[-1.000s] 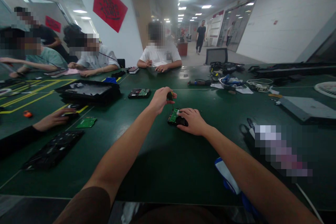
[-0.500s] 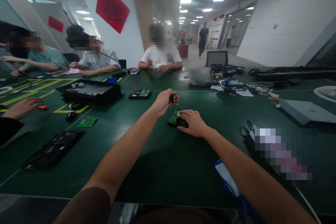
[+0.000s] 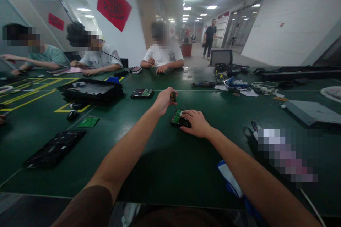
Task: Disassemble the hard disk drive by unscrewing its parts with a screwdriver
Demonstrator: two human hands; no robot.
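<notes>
fingers [image 3: 189, 115] on small black drive [image 3: 180, 120], green board up

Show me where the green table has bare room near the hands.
Bare green table lies between the forearms, and between the left hand and the loose green board. Crowded: the right hand covers the small device; cables and bowl fill the far right.

No text can be read. The red banner [image 3: 113, 4] on the white wall bears dark characters, too blurred to make out. A smaller red sign [image 3: 55, 21] further left along the wall is likewise illegible. Nothing on the table shows a readable label.
</notes>
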